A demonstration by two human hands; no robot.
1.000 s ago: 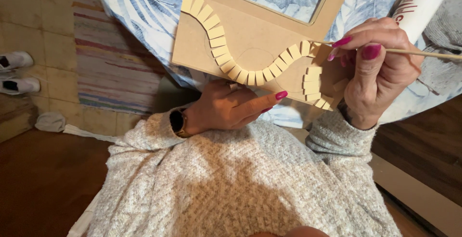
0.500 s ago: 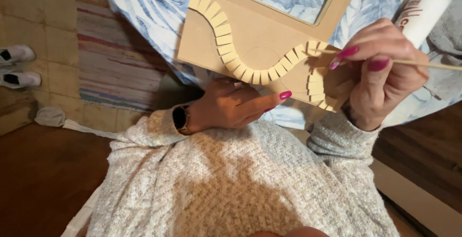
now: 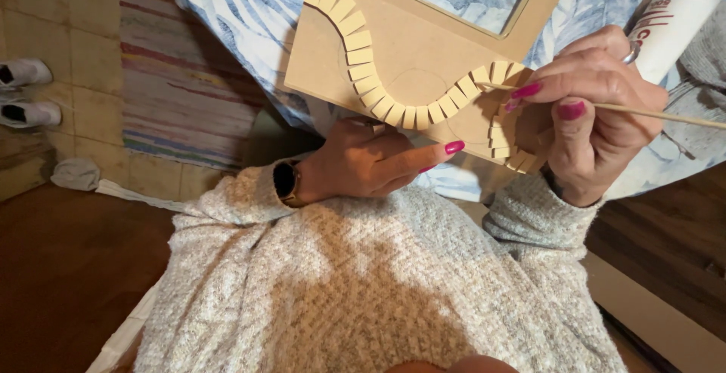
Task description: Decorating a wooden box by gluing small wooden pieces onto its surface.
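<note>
The right hand pinches a thin wooden stick, tip at the tile curve on the cardboard frame. The left hand (fingers curled) grips the frame's lower edge; best keep it braced and nudge tiles lightly.

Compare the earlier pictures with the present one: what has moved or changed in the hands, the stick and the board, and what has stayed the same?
The right hand has lowered slightly, bringing the tip of the thin wooden stick closer to the small tiles at the curve's right end. The view has also shifted a little. The grip on the stick is unchanged, and the left hand still supports the tan board from below.
</note>
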